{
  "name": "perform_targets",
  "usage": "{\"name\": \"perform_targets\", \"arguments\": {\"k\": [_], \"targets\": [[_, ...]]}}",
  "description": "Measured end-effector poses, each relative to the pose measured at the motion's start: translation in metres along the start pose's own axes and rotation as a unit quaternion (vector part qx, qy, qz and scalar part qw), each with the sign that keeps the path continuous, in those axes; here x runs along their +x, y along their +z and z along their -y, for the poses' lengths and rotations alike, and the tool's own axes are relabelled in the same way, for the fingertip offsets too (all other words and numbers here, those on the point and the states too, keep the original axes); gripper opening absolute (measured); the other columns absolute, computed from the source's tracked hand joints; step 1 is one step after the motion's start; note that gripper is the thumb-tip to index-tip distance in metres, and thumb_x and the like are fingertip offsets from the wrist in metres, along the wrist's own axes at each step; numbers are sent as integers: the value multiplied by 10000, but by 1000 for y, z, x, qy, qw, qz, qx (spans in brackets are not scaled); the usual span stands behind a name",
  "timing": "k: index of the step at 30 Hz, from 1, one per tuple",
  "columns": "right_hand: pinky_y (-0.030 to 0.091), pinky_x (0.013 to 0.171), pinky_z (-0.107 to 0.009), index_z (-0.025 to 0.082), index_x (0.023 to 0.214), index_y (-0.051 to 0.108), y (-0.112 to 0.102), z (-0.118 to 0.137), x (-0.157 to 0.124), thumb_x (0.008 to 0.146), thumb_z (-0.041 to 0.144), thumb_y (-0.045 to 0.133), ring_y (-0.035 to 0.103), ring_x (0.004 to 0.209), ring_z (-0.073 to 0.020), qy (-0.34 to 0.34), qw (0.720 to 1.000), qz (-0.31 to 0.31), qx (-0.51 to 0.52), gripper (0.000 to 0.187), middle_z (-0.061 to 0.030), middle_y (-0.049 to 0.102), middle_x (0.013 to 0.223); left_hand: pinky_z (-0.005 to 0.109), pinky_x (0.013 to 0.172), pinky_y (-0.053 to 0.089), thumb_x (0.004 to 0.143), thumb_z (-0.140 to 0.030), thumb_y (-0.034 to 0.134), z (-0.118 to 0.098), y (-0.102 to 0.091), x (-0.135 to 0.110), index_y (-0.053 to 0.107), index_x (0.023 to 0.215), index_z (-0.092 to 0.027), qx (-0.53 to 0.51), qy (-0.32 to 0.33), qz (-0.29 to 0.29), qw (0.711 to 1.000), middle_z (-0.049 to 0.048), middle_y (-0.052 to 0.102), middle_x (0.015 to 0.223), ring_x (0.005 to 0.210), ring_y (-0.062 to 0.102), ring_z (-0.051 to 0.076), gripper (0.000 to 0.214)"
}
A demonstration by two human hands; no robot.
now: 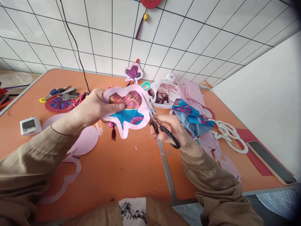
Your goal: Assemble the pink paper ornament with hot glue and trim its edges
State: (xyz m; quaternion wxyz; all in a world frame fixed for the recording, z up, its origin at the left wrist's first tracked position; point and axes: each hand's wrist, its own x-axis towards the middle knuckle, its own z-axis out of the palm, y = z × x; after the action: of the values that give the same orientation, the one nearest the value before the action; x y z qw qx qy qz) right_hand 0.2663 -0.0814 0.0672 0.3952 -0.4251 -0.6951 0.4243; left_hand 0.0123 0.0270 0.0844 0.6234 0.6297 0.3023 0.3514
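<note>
My left hand (95, 106) is closed on a pink paper cut-out (128, 110) with shiny purple, gold and blue fabric in its middle, held up over the orange table (122, 169). My right hand (172, 128) grips black-handled scissors (160, 125), fingers through the loops. The blades point up and left and meet the cut-out's right edge. A small dark red tassel (113, 133) hangs just below the cut-out.
Keys (62, 94) and a round red piece (58, 104) lie at the left, with a white charger (30, 125). Pink paper offcuts (82, 142), blue fabric (190, 117), a plastic bag (162, 92), a white paper outline (229, 135) and a phone (270, 161) are scattered around. A second cut-out (133, 72) leans against the tiled wall.
</note>
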Motion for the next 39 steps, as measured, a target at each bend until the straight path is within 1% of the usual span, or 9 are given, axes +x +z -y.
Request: {"name": "perform_targets", "arguments": {"k": [3,9,13,16,19,25,30,34,39], "targets": [[416,532,-271,142,992,710,1,2,0,802,720,716,521,627,-134,9,1000,-2,3,609,-20,593,707,238,398,485,713,-313,911,-3,1,-1,750,653,-121,-11,-7,12,1000,33,694,555,443,652,163,257],[420,518,-281,166,943,688,1,6,1,801,742,696,515,624,-143,13,1000,-4,-13,594,-21,587,715,283,318,435,682,-362,924,-10,5,-3,716,607,-116,-23,-24,29,999,48,661,503,338,595,200,331],[439,550,-285,158,958,695,0,2,0,790,732,717,540,635,-146,4,1000,-3,-18,598,-23,601,712,273,340,434,698,-319,907,-11,6,-3,743,638,-111,-15,-16,17,1000,54,668,517,352,589,181,272],[443,553,-287,147,1024,719,-1,-4,0,783,739,713,561,644,-155,2,1000,-2,-24,639,-28,615,706,246,367,456,691,-287,902,-9,5,-1,750,629,-125,-12,-8,5,1000,34,664,506,396,615,166,231],[441,552,-287,144,1060,728,-2,-8,-1,778,741,715,563,642,-155,1,1000,-3,-28,660,-29,624,712,228,365,465,713,-301,890,-7,4,0,745,610,-129,-6,-8,18,1000,26,656,478,383,606,150,248],[439,554,-285,155,1043,717,-2,-6,-2,811,720,698,550,637,-150,-8,1000,1,-29,611,-29,622,723,231,375,497,706,-292,898,-8,4,-1,754,638,-120,-5,-5,12,1000,36,681,507,399,631,162,234],[430,543,-285,160,1002,715,-2,-4,-1,774,758,706,546,635,-152,11,999,-2,-37,640,-26,612,713,249,353,487,676,-327,920,-10,5,-2,748,619,-121,-5,-17,11,1000,39,668,488,373,607,167,274],[423,535,-284,155,1011,719,-2,-5,-1,764,766,707,556,633,-156,17,999,-5,-34,659,-27,614,705,236,366,487,693,-324,914,-8,4,-1,763,643,-126,-16,-14,17,1000,42,687,513,396,622,160,254],[418,549,-283,156,995,715,-2,-6,-1,790,738,706,544,633,-149,1,999,-5,-39,618,-24,613,700,256,367,495,682,-348,926,-7,2,0,760,638,-105,-18,-16,21,999,65,690,519,401,625,173,297]]}}
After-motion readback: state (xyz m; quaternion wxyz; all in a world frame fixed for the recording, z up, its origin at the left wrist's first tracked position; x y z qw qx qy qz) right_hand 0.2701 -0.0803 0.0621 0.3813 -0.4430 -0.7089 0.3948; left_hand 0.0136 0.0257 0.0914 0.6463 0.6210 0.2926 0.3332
